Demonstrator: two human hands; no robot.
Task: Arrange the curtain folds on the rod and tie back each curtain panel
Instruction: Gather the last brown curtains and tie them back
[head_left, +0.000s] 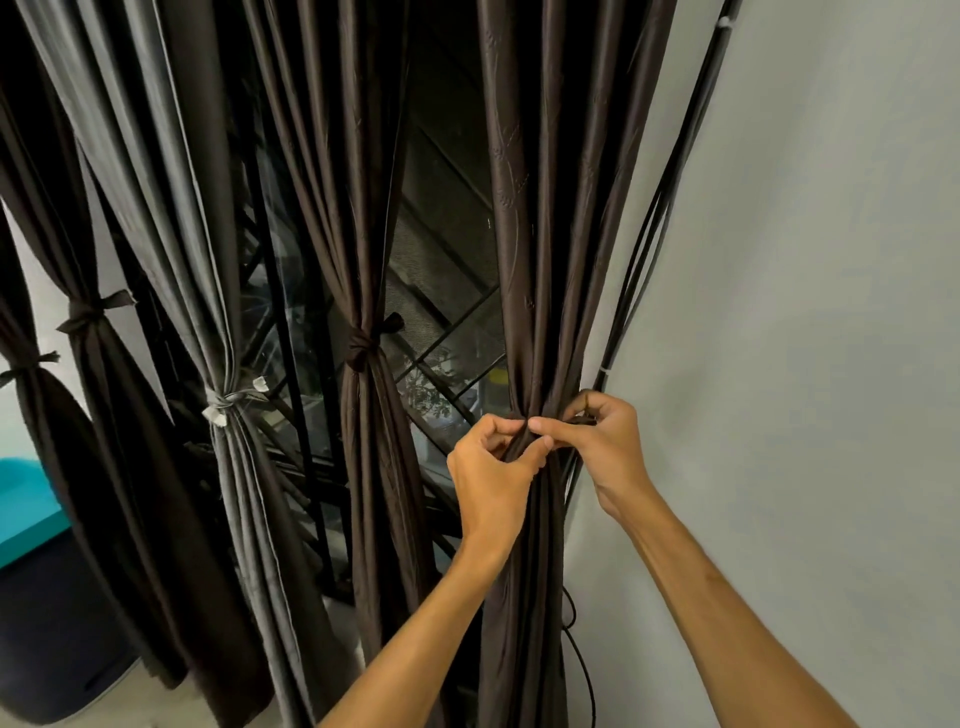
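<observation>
A dark brown curtain panel (540, 234) hangs at the right, next to the wall, gathered at waist height. My left hand (491, 467) pinches a dark tie-back strip (522, 441) at the front of the gathered folds. My right hand (597, 436) pinches the same strip from the right side, thumb against my left fingers. The strip is mostly hidden under my fingers. To the left hang a brown panel (363, 234) with a knotted tie (363, 343), a grey panel (171, 208) with a grey tie (226, 402), and two more tied brown panels (83, 312). The rod is out of view.
A plain grey wall (805, 312) fills the right side. Black cables (654, 234) run down it beside the curtain. Behind the panels is a window with a black metal grille (441, 291). A teal surface (26, 509) and a dark round object (52, 649) sit at the lower left.
</observation>
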